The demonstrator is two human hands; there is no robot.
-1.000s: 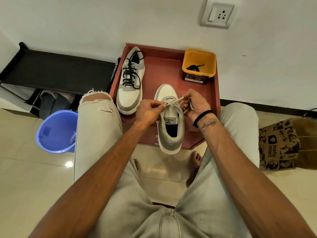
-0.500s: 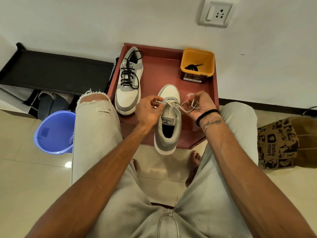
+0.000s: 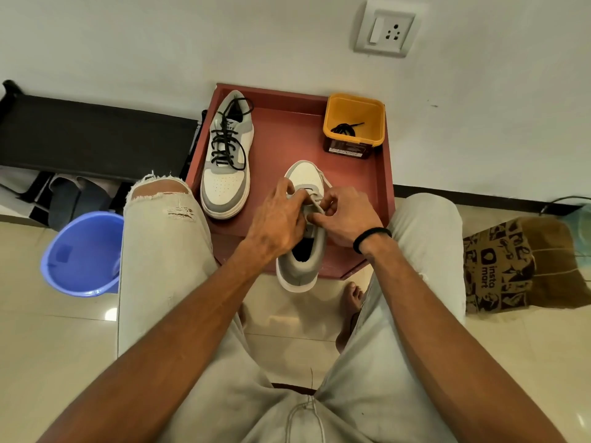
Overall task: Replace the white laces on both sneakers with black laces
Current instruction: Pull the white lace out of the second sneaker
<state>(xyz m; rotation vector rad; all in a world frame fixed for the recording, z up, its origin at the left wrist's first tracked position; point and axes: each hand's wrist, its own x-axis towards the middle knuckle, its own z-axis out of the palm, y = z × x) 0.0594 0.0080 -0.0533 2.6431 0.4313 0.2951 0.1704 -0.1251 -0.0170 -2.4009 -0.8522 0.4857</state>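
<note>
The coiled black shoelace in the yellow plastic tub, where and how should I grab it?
Come straight down through the open top of the yellow plastic tub, since its walls block any sideways reach. Pinch the straight tip of the coiled black shoelace, which pokes out to the right of the bundle, probably the easiest part to lift.

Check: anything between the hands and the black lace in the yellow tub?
Nothing visible. The black lace lies in the open yellow tub at the tray's far right corner. Bare red tray separates it from the hands, left and right, both busy on the white lace.
</note>
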